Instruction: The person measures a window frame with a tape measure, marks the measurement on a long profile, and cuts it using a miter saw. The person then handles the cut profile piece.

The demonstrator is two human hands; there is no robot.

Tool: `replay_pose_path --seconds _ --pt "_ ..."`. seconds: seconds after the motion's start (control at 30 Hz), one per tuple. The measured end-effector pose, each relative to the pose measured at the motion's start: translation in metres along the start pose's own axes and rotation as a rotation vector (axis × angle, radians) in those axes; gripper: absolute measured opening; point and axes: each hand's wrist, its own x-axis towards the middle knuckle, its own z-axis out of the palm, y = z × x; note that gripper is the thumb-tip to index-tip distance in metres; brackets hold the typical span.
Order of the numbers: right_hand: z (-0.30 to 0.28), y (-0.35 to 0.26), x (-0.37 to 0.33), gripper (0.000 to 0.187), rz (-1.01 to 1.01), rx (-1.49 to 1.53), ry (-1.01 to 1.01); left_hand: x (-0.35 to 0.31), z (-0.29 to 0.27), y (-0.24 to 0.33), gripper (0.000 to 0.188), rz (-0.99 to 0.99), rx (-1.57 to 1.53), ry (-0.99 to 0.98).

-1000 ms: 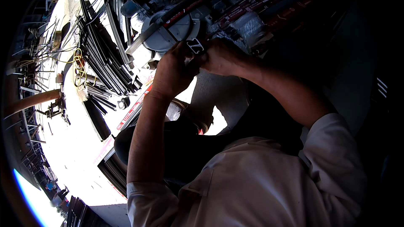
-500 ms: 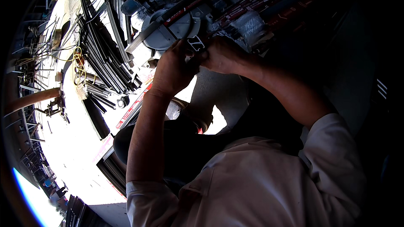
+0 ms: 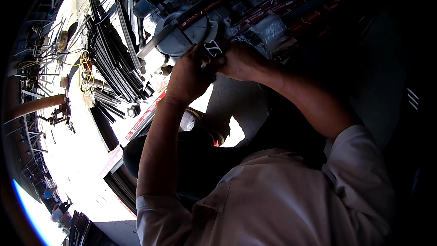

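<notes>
Both hands are together in front of me, closed on a dark metal profile (image 3: 213, 49) whose hollow cut end shows as a bright outline. My left hand (image 3: 189, 76) grips it from the left side, thumb toward the middle. My right hand (image 3: 240, 61) holds it from the right, with its fingertips in shadow. How far the profile runs beyond its end is hidden. Just beyond the hands is a round grey machine base (image 3: 182, 38). A long bar with a dark red wrapping (image 3: 198, 16) lies across that base.
Long black profiles (image 3: 116, 59) lie heaped at the left, near a yellow cord (image 3: 85, 70). Red-wrapped bars (image 3: 273, 7) and clear plastic wrap (image 3: 271, 29) are at the far right in shadow. A red-and-white edged bar (image 3: 144, 117) lies beside my knee. People (image 3: 59, 209) are at far left.
Both hands keep the same grip on the profile and have barely moved. The whole view has shifted very slightly.
</notes>
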Motion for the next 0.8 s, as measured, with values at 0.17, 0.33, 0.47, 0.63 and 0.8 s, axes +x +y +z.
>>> replay_pose_path --seconds 0.17,0.33,0.47,0.63,0.8 --pt "-0.001 -0.002 0.001 0.041 -0.002 0.005 0.008 0.000 -0.002 0.002 0.038 -0.038 0.011 -0.014" --pt "-0.001 -0.001 0.000 0.042 0.007 -0.051 -0.004 0.002 -0.002 -0.005 0.038 0.021 0.056 -0.001" --pt "-0.003 -0.003 0.000 0.041 0.021 -0.082 0.004 0.003 -0.002 -0.005 0.035 0.015 0.061 0.016" --pt "-0.017 -0.018 0.003 0.040 0.074 -0.063 -0.043 0.003 -0.004 -0.010 0.046 -0.036 -0.030 0.009" --pt "-0.025 -0.020 0.003 0.037 0.049 -0.038 -0.049 0.004 -0.003 -0.010 0.047 -0.028 -0.034 -0.002"
